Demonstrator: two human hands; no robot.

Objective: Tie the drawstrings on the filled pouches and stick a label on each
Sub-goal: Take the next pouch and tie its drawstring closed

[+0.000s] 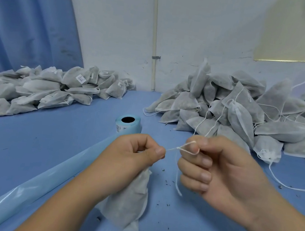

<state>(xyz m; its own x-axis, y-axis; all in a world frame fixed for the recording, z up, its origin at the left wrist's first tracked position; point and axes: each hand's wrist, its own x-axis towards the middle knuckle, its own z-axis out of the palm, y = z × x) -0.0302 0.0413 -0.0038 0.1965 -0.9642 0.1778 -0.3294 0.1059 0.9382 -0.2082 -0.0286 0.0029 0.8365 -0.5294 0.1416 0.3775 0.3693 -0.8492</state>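
The filled grey-white fabric pouch [129, 197] hangs below the left hand [134, 152], its top hidden behind that hand and its long axis running down toward the blue bench [43, 148]. From there the thin white drawstring [172, 149] runs nearly level to the right, with a small knot in the gap between the hands. The left fingers [159, 152] pinch the string. The right hand [224, 171] is curled, a loop hooked round its forefinger. We judge that tightening means drawing the hands apart along that line. Beyond stand the pale blue label roll [128, 124] and, to the right, the heap of untied pouches [246, 117].
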